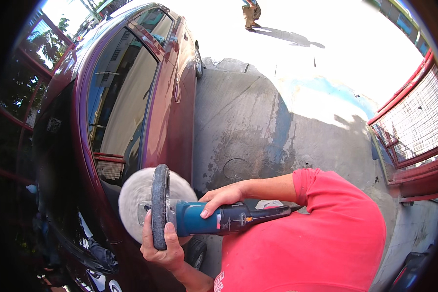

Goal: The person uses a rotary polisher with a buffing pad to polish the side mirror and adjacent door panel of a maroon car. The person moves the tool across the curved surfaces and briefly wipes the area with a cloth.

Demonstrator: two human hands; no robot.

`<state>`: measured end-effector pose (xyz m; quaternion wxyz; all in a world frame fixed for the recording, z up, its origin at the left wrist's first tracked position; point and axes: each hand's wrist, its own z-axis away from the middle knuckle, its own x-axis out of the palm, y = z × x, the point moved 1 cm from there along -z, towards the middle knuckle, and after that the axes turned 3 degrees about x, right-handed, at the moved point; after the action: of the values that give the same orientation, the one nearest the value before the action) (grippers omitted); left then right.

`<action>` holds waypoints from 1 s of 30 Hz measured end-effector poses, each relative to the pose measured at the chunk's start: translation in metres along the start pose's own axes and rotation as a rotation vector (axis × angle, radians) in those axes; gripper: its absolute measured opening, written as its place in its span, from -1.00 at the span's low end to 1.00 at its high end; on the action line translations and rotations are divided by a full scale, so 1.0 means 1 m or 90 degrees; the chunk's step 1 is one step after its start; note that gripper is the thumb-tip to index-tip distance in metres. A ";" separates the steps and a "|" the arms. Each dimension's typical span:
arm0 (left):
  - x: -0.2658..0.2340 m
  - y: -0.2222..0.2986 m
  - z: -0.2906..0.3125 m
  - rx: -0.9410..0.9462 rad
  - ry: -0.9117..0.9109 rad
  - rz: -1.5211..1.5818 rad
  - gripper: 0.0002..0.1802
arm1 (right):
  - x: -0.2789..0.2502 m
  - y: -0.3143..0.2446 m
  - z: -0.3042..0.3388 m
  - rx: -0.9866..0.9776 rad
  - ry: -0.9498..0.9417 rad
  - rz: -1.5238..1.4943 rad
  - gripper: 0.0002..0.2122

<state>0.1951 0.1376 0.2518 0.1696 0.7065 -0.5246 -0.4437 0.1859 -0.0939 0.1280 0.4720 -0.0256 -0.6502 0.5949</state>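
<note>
A blue and black rotary polisher lies across the view in front of me, its round white pad toward the dark red car. The pad's face looks smeared, and whether it touches the paint is hidden. My left hand is closed round the lower part of the polisher's dark loop handle, thumb on the near side. Over the top of the blue housing, my right hand grips the tool, with its far-side fingers partly hidden. The tool's rear end runs close against my red shirt.
The car's glossy side and window fill the left. Concrete ground stretches beyond the tool, partly wet. A red-framed mesh gate stands at right. A person is on the sunlit ground far off.
</note>
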 end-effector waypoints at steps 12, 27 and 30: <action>-0.040 -0.037 0.002 0.071 0.067 -0.008 -0.44 | 0.014 -0.010 -0.052 0.013 0.001 0.098 -0.21; -0.035 -0.024 -0.014 0.046 0.063 0.023 -0.48 | 0.012 -0.024 -0.049 0.036 -0.013 0.045 -0.18; -0.002 -0.012 -0.027 0.089 0.030 0.054 -0.49 | -0.001 -0.029 -0.014 0.051 0.003 0.001 -0.21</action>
<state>0.2235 0.1381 0.2594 0.1509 0.7039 -0.5798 -0.3815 0.2101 -0.0924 0.1485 0.4736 -0.0089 -0.6246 0.6209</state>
